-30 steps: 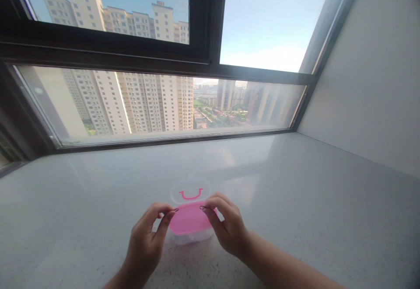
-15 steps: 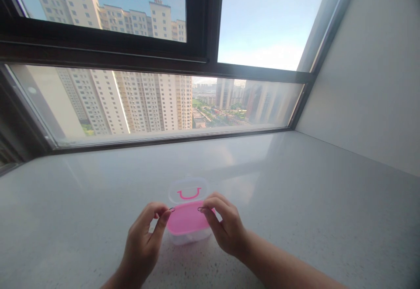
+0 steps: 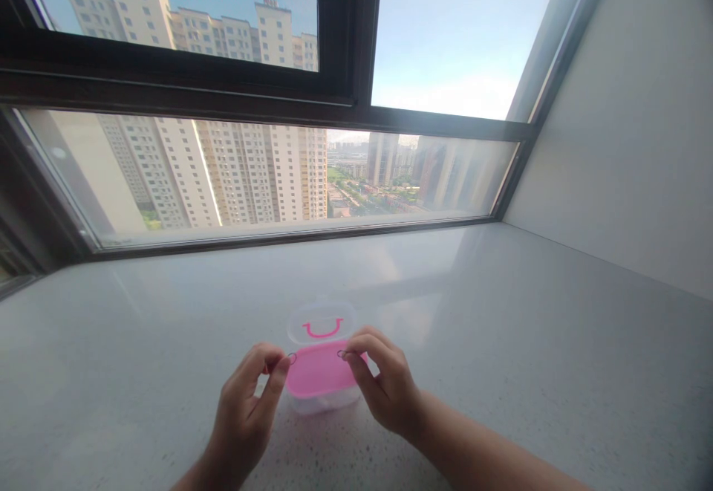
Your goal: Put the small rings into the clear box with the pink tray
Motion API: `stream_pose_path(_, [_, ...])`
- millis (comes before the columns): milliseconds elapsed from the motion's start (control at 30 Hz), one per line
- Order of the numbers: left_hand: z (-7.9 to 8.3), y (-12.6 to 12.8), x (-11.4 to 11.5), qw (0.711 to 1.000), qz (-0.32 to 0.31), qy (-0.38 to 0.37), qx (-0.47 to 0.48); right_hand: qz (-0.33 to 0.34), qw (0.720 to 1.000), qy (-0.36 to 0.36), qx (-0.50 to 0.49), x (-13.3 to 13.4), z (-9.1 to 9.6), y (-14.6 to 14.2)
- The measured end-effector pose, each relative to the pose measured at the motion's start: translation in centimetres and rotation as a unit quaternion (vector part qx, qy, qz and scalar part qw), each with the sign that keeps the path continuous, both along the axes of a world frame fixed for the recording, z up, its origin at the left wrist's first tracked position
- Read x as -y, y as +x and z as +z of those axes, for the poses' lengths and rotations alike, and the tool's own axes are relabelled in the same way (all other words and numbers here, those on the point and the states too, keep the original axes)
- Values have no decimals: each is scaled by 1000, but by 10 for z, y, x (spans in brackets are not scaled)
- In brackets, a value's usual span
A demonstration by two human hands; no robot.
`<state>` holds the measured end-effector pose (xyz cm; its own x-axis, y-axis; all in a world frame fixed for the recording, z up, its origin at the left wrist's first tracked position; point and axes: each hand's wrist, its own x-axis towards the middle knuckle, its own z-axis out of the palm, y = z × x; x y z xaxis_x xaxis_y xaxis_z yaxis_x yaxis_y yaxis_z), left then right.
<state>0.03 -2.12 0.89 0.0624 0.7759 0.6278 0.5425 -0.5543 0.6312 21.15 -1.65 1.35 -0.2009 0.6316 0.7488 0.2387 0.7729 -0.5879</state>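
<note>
My left hand pinches a small dark ring between thumb and forefinger, at the left side of a pink-topped plastic box. Across from it, my right hand holds a second dark ring in the same kind of pinch, over the box's right side. The rings are apart and too small to identify further. Below and between both hands stands the clear box, with a pink tray at its top. Its clear lid, with a pink handle, is swung back on the far side.
The box stands on a pale speckled sill. Beyond it is a dark-framed window with tall buildings outside. A white wall rises on the right.
Both hands keep their pinches over the box, almost still. The whole view has shifted very slightly to the right.
</note>
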Motion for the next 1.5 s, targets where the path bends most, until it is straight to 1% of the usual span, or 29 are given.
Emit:
stream_pose_path(367, [3, 4, 4, 999, -4, -41, 9, -1, 1000, 3, -2, 1, 0, 0])
stream_pose_path(500, [3, 7, 5, 998, 11, -50, 25, 1, 1000, 3, -4, 0, 0, 0])
stream_pose_path(633, [1, 6, 4, 998, 15, -57, 17, 0, 1000, 0, 1, 0, 0, 0])
stream_pose_path(833, [-3, 0, 1, 998, -3, -53, -16, -1, 1000, 0, 3, 1, 0, -1])
stream_pose_path(1100, [-4, 2, 2, 998, -3, -59, 6, -1, 1000, 8, -1, 1, 0, 0])
stream_pose_path(1333, [-1, 5, 3, 999, 7, -41, 12, -1, 1000, 7, -3, 2, 1, 0])
stream_pose_path(1500, [0, 2, 1, 1000, -3, -28, -14, -4, 1000, 8, -2, 2, 2, -1])
